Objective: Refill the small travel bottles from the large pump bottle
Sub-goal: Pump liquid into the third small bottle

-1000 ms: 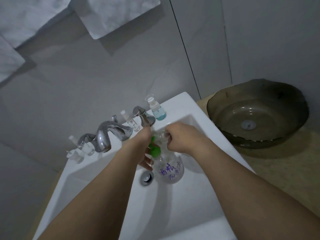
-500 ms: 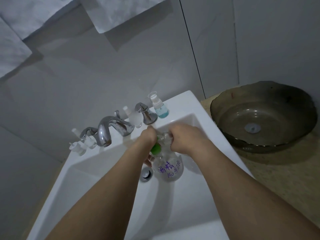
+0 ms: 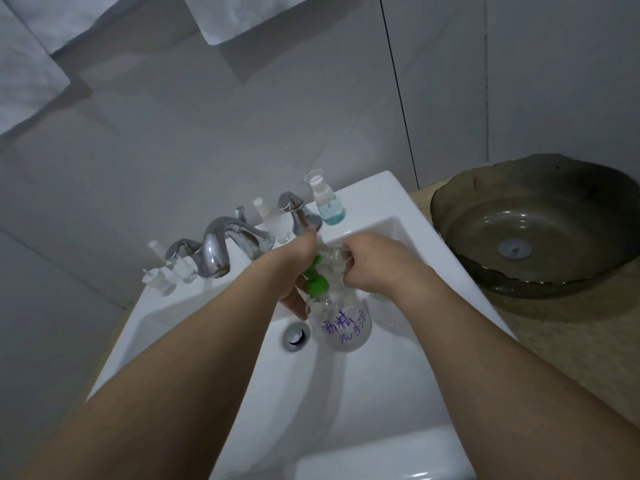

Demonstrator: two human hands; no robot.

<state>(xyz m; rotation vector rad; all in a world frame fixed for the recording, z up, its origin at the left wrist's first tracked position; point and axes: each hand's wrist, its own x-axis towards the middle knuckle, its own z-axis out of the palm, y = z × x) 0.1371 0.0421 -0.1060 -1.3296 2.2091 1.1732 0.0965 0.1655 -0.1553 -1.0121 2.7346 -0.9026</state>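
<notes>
Over the white sink (image 3: pixel 363 403) stands a large clear pump bottle (image 3: pixel 343 325) with purple writing and a green pump head (image 3: pixel 317 284). My left hand (image 3: pixel 296 271) grips its neck and pump from the left. My right hand (image 3: pixel 379 266) pinches a small clear travel bottle (image 3: pixel 334 259) right beside the pump; its opening is hidden by my fingers. On the sink's back ledge stand a capped travel bottle of blue liquid (image 3: pixel 327 206), a clear one (image 3: pixel 273 225) and two more clear ones (image 3: pixel 162 280) at the left.
A chrome faucet (image 3: pixel 221 247) with two handles lines the back ledge, and a chrome drain (image 3: pixel 295 336) sits beside the large bottle. A dark glass basin (image 3: pixel 533 226) rests on the beige counter to the right. White towels (image 3: pixel 27 64) hang above.
Both hands stay on the pump bottle and the small bottle in nearly the same place; only the camera view has shifted slightly.
</notes>
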